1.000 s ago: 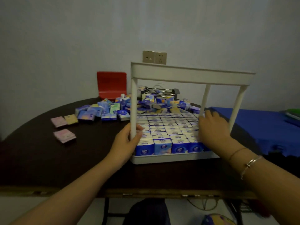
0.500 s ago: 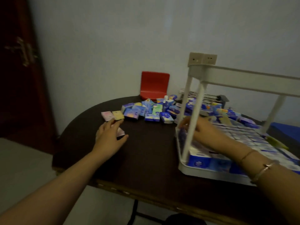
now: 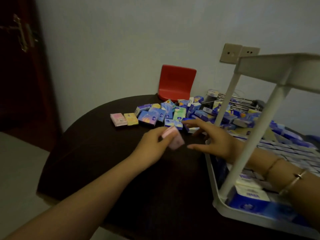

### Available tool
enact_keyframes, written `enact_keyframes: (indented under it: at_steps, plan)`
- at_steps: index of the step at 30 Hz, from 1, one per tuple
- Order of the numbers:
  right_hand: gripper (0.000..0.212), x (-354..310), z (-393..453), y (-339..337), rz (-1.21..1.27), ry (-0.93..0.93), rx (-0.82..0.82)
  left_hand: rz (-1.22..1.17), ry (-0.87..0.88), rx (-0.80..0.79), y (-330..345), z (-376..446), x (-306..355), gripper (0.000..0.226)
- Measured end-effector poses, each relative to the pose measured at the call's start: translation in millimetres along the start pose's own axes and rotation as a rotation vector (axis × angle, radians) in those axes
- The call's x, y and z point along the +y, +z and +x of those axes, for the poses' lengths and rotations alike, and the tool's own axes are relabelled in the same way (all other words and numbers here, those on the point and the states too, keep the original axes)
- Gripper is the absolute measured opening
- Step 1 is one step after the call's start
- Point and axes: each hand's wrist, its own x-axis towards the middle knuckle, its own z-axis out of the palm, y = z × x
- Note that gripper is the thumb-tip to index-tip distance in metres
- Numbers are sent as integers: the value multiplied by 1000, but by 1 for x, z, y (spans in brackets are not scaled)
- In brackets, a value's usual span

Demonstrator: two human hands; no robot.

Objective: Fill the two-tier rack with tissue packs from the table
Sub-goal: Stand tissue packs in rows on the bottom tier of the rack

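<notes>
My left hand grips pink tissue packs above the dark table. My right hand reaches out through the white two-tier rack toward them, fingers spread and holding nothing. The rack stands at the right; its lower tier is packed with blue tissue packs, and its upper tier shows only its rim. A loose pile of blue and coloured tissue packs lies beyond my hands. A pink pack and a yellow pack lie at the pile's left end.
A red chair back stands behind the table against the wall. A wire rack sits behind the pile. A dark wooden door is at the left. The table's curved edge runs along the left and front.
My view swung left. My left hand lifted the pink packs off the table and carried them right. My right hand left the rack's lower tier and stretched toward them.
</notes>
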Motion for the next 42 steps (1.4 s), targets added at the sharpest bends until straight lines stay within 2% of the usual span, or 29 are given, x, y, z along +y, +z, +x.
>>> enact_keyframes:
  at_steps: [3,5,6,8,9,11,13,15,18,22,29,34,39,42]
  plan:
    - [48,2,8,-1,31,-39,13,-138,-11,-154,18,12,18,25]
    - [35,4,9,-3,40,-21,72,-149,-44,-186,20,20,19,30]
    - [31,6,8,-4,50,5,115,-146,-73,-172,19,24,16,32]
    - [29,9,7,-5,66,66,203,-73,-117,-46,8,36,3,36]
    - [30,10,8,-3,69,91,228,21,-116,40,-1,42,-8,37]
    - [34,11,9,1,90,138,244,391,-109,160,-23,55,-35,41]
    - [37,9,12,5,142,188,238,785,-211,174,-45,63,-64,57]
    - [39,7,14,8,190,215,241,928,-368,150,-59,67,-84,67]
    - [41,7,15,8,225,214,255,920,-447,113,-62,71,-93,66]
    - [40,11,12,4,282,193,278,920,-296,173,-52,60,-80,50]
    - [50,9,-4,-5,243,117,286,756,-172,266,-28,24,-50,43]
    - [36,15,-17,-18,-161,114,404,650,-131,252,-21,5,-38,45]
    - [40,28,-20,-22,-364,51,329,393,-93,250,-8,-9,-8,29]
    - [37,30,-18,-22,-487,-37,275,199,-135,174,8,-11,14,28]
